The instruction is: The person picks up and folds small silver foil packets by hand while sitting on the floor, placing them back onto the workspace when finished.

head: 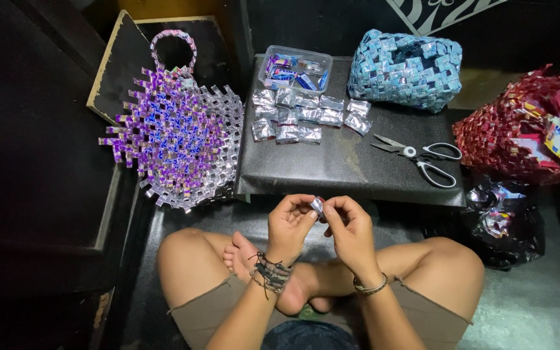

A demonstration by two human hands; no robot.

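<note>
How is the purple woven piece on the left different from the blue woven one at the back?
The purple woven piece lies flat with ragged, unfinished edges and a small loop handle; the blue woven piece is bulging and rounded, with closed edges. Purple shows silvery strips; blue is uniformly pale blue. Both look woven from folded wrapper strips.

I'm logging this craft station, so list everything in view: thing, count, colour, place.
folded wrapper piece: one, silver, pinched between both hands
folded wrapper pieces: about a dozen, silver, in rows on the board
black board: one, in front of the knees
clear plastic tub: one, holding blue-purple wrappers, board's far edge
scissors: one pair, white-handled, board's right side
woven purple bag: one, unfinished, purple-silver, left
woven blue bag: one, far right of board
woven red piece: one, right edge
black plastic bag: one, holding foil, right floor
left hand: braided wristbands
right hand: bracelet
</note>
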